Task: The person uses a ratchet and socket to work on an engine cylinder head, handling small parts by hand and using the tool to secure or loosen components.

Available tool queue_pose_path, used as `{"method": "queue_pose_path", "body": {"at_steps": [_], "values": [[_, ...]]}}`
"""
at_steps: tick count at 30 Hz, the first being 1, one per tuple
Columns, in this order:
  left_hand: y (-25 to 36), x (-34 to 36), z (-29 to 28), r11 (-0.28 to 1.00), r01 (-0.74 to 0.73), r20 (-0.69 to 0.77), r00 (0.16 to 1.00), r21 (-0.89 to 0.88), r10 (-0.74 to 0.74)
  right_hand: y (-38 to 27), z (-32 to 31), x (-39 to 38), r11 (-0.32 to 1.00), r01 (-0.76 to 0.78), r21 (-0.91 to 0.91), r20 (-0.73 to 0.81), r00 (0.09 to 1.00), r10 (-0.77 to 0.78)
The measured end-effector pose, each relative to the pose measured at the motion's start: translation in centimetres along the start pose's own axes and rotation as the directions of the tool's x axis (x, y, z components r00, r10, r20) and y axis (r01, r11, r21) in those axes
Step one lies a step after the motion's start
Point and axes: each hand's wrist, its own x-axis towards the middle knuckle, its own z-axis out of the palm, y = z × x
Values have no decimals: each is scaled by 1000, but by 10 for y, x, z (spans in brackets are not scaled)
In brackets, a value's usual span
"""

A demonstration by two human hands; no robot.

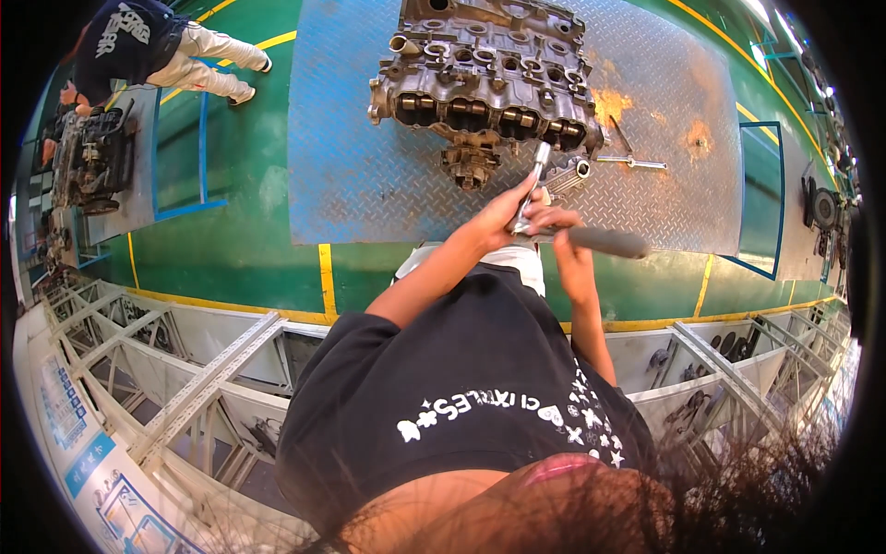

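I hold a ratchet wrench (609,242) with a thick grey grip in front of my body, just off the near edge of the metal-topped table (388,203). My left hand (503,212) is closed around its shaft, and a silver socket (543,152) points up from that hand toward the engine. At the wrench head, my right hand (558,222) has its fingers curled on the tool; the grip sticks out to the right. A large engine block (489,78) lies beyond my hands on the table. Close to the socket is a silver metal part (565,175) with a round end.
A silver T-shaped tool (632,162) and a thin dark rod (621,134) lie right of the engine. At the far left, another person (134,46) stands by a second engine (92,162). Blue frames (780,203) flank the table, and a white rack (203,379) runs behind me.
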Motion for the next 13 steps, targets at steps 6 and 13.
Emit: {"method": "queue_pose_path", "body": {"at_steps": [6,13], "values": [[6,-72,-27,997,13,-132,991,79,-3,-80,-1,52,865,65,-498,365,920,141],[12,-104,-64,979,-181,143,971,-93,193,22,-50,185,55,-261,-964,-260,965,20]]}}
